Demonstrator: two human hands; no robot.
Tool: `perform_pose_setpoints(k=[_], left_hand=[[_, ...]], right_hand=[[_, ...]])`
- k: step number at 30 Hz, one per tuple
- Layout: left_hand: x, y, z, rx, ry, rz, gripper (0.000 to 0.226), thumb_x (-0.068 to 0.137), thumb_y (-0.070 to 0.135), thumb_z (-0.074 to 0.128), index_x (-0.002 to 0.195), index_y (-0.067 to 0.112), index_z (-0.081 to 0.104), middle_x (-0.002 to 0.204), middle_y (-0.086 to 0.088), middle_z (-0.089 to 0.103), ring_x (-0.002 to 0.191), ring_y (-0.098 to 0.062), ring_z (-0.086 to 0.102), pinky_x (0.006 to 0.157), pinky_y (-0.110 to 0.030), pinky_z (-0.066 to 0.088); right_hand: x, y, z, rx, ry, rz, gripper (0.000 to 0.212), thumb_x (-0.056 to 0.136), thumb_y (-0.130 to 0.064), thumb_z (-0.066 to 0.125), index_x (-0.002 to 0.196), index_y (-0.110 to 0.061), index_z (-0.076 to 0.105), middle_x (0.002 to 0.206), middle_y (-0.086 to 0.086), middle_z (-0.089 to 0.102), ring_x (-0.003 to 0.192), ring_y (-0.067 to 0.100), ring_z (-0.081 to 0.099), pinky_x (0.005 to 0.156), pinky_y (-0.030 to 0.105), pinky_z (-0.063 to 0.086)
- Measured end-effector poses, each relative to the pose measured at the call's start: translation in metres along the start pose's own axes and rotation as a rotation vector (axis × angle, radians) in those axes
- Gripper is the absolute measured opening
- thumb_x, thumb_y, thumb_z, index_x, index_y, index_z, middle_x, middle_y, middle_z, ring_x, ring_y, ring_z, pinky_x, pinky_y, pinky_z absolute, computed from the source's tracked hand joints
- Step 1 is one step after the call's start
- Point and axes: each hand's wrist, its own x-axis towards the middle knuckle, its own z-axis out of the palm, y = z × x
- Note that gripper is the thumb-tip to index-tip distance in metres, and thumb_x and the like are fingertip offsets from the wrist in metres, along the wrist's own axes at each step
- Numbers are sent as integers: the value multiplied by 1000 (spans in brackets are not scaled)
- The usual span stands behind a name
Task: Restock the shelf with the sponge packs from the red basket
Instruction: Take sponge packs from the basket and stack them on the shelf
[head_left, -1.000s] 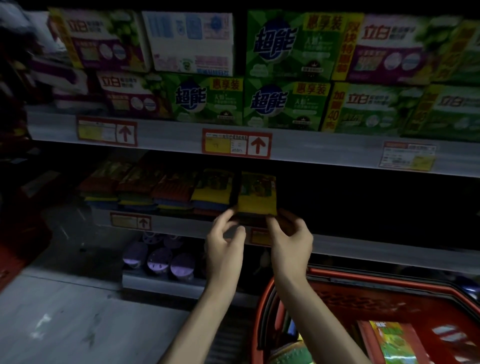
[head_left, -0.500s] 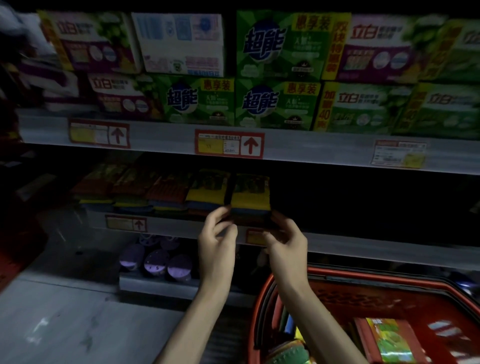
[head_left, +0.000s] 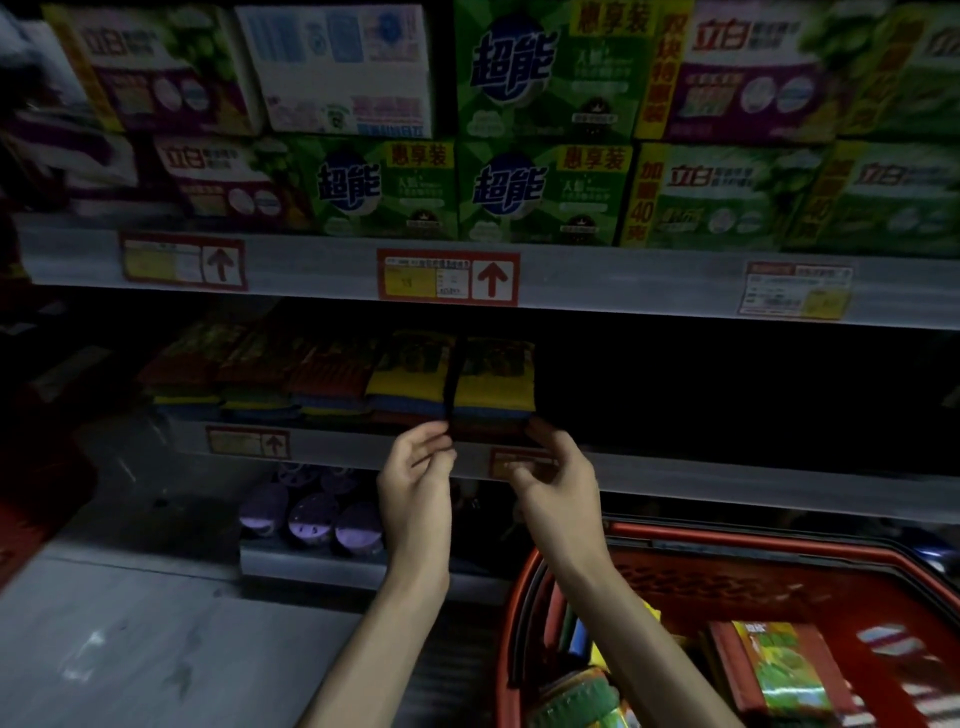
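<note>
Fingers of left hand and right hand pinching the lower corners of the rightmost sponge pack.
Pack is sitting at the shelf front edge, touching the next pack in the row. Red basket is sitting below right, holding more packs.
</note>
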Motion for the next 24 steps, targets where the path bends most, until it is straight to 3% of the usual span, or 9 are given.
perform_pose_setpoints(k=[4,7,11,14,17,21,24], left_hand=[[0,0,-1,-5,-1,-11,26,97,-1,58,108,18,71,108,-4,74,106,-18,70,95,-36,52],[-2,-1,0,-9,-11,-12,26,97,-1,57,107,19,71,106,-5,74,104,-18,70,93,-34,51],[-2,-2,0,-16,-23,-13,25,97,0,58,107,19,72,104,-4,75,103,-17,70,90,-32,51],[-3,-2,1,-16,-46,-5,25,97,1,58,109,18,72,104,-4,75,101,-15,71,87,-28,52],[-6,-2,2,-3,-73,9,25,97,2,59,109,18,72,105,-3,75,101,-14,71,84,-23,51],[-8,-4,2,92,-126,63,31,98,4,60,122,22,67,110,5,72,100,-3,69,76,-13,51],[-8,-10,1,201,-121,103,39,98,6,61,129,28,60,113,9,70,102,-2,66,75,-12,48]], right_hand=[[2,2,-2,-4,11,-19,44,96,-6,63,127,-37,55,89,-7,71,55,10,63,54,32,54],[3,3,-3,38,60,-43,47,95,-5,62,111,-49,56,93,-5,72,63,13,67,57,30,56],[5,4,-3,48,12,-51,46,97,-7,62,121,-46,56,103,-1,74,70,10,67,60,23,52],[7,7,-3,21,17,-59,50,95,-11,63,114,-56,55,104,-1,75,80,17,71,67,33,59],[9,8,-4,13,32,-50,45,89,-19,63,116,-55,58,105,-3,75,88,28,73,78,48,62],[11,5,-5,-8,3,-52,47,88,-19,64,123,-50,59,108,-5,74,91,32,73,80,53,62],[12,5,-7,-18,-4,-52,48,87,-14,65,123,-45,60,109,-8,74,90,30,73,79,55,62]])
